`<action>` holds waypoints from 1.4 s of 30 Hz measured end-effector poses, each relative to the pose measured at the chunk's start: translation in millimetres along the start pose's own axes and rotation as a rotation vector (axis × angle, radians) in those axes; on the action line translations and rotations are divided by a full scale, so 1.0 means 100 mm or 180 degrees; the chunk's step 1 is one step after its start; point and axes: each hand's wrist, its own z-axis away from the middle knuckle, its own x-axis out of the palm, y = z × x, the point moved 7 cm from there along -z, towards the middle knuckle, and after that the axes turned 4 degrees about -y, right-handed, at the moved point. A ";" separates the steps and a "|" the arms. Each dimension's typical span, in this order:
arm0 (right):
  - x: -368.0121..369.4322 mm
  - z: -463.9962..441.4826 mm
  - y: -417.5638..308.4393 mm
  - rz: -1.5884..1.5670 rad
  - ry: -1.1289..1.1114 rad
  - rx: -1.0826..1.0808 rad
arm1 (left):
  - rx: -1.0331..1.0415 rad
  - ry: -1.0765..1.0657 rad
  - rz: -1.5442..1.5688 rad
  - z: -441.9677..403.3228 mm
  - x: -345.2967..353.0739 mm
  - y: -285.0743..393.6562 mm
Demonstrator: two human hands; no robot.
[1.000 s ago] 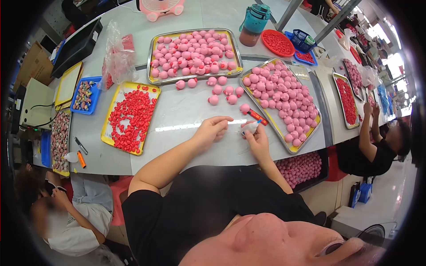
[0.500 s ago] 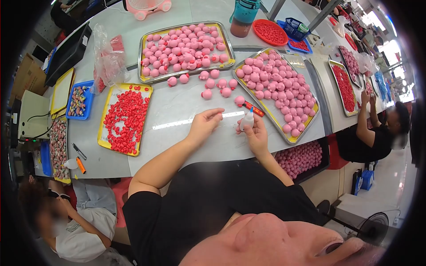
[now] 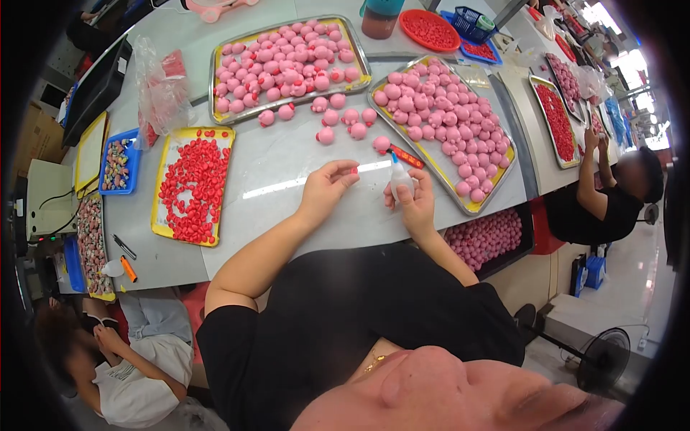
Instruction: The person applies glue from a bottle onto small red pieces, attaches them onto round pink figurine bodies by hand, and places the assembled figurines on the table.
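Over the middle of the table, my left hand (image 3: 325, 190) is pinched, with a small red piece (image 3: 353, 171) at its fingertips. Just to its right, my right hand (image 3: 417, 205) is wrapped round a small white squeeze bottle (image 3: 401, 179), whose blue nozzle points up. The two hands are apart. Several loose pink balls (image 3: 357, 131) with red bits lie beyond them. A red and black marker-like stick (image 3: 407, 157) rests beside the bottle, near one pink ball (image 3: 382, 144). The yellow-lined tray (image 3: 164, 208) left of my hands holds many small red pieces (image 3: 190, 187).
Metal trays of pink balls stand at the back (image 3: 215, 108) and right (image 3: 471, 210). A plastic bag (image 3: 158, 93), a blue bin (image 3: 118, 190) and an orange tool (image 3: 128, 269) are at left. Co-workers sit at lower left (image 3: 140, 373) and right (image 3: 611, 208). A box of pink balls (image 3: 485, 244) sits below.
The view has shifted slightly, so the table things appear higher. The bottle in my right hand has tilted a little, and the red piece at my left fingertips now shows.
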 end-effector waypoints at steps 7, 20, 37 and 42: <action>-0.11 0.07 0.00 0.0477 0.0484 -0.0034 | 0.0192 0.0053 -0.0193 0.01 0.00 0.08; 0.07 0.08 -0.30 0.2436 0.0482 -0.0694 | 0.0219 -0.0006 -0.0616 0.03 0.02 0.16; 0.16 0.05 -0.40 0.2821 0.0456 -0.0851 | 0.0212 -0.0063 -0.0761 0.02 0.04 0.16; 0.14 0.05 -0.37 0.2780 0.0453 -0.0739 | 0.0271 -0.0058 -0.0811 0.03 0.04 0.17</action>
